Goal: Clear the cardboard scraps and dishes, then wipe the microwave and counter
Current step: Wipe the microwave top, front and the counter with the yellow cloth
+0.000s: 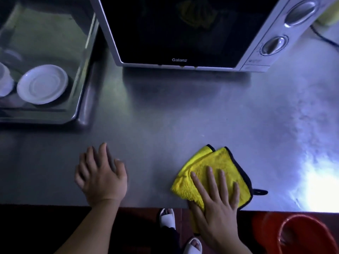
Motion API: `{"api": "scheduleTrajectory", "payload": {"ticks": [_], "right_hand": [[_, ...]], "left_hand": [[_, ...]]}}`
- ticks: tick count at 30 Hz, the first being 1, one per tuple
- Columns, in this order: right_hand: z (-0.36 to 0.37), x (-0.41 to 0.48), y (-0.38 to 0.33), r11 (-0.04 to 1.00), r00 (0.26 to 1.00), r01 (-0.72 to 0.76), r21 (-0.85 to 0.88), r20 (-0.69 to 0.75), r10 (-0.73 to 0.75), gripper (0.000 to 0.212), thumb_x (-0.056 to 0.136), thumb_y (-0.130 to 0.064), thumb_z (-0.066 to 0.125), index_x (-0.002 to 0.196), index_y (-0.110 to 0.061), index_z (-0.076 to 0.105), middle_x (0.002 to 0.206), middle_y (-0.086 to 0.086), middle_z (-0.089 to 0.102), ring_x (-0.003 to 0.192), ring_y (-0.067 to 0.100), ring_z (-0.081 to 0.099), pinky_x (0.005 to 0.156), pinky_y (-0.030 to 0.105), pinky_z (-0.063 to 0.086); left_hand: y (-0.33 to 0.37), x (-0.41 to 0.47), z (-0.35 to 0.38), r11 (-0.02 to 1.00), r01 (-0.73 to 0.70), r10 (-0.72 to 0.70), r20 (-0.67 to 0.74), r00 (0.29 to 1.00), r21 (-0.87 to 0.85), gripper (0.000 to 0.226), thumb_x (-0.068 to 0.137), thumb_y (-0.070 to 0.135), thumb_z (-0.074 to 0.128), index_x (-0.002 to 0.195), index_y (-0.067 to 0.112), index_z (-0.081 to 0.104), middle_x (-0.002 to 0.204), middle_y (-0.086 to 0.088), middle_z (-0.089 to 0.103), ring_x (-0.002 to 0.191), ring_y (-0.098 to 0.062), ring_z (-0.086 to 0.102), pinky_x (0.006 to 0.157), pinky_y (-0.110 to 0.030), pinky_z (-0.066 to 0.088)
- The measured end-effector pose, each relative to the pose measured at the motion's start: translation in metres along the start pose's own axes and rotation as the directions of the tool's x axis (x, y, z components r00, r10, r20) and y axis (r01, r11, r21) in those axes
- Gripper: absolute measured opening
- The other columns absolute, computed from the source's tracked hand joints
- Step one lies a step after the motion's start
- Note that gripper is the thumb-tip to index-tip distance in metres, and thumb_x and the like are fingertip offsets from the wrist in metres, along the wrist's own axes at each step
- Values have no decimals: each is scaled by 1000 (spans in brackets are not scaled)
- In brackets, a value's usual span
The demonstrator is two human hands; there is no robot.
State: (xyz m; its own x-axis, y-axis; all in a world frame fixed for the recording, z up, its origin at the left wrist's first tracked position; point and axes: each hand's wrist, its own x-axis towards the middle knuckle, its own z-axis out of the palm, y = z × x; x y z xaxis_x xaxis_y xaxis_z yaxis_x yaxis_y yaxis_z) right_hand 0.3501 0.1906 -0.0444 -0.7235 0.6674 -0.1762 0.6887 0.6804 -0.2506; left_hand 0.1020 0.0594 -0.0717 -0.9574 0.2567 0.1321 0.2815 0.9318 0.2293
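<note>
A folded yellow cloth (pixel 207 165) with a dark border lies on the steel counter (pixel 165 116) near its front edge. My right hand (pixel 218 202) presses flat on the cloth with straight, spread fingers. My left hand (pixel 100 173) rests flat on the bare counter to the left, holding nothing. A white microwave (pixel 183 33) with a dark door stands at the back, two round knobs on its right side. A white plate (pixel 43 84) and part of a white bowl (pixel 4 83) sit in the sink (pixel 80 99) at the left.
A red bucket (pixel 304 235) stands on the floor below the counter's front right. A black cable (pixel 322 37) runs along the counter right of the microwave. My feet in white slippers (pixel 167 217) show under the counter edge.
</note>
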Motion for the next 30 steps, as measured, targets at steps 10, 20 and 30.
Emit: {"api": "scheduleTrajectory", "payload": {"ticks": [10,20,30], "right_hand": [[-17,106,17,926,938,-338,166,-16,346,62,86,-72,14,147,-63,16,167,-16,0,153,10,-14,119,49,-15],[-48,265,-27,569,714,-571,592,16,700,55,100,-54,30,154,-40,29,168,-8,6,154,16,-9,118,54,-14],[-94,266,-51,-469,641,-14,883,368,674,42,99,-52,47,117,-21,70,89,4,72,73,21,70,65,28,58]], "left_hand": [[-1,-1,3,1000,-3,3,-16,1000,-30,60,83,41,42,141,24,46,152,-15,38,140,-37,32,108,-58,25],[-6,0,10,1000,-30,30,-68,997,9,58,85,39,45,140,22,48,149,-16,42,137,-38,37,107,-55,27],[-8,-1,14,999,-39,43,-92,995,36,56,88,42,41,140,24,49,149,-14,43,139,-36,37,109,-52,25]]}}
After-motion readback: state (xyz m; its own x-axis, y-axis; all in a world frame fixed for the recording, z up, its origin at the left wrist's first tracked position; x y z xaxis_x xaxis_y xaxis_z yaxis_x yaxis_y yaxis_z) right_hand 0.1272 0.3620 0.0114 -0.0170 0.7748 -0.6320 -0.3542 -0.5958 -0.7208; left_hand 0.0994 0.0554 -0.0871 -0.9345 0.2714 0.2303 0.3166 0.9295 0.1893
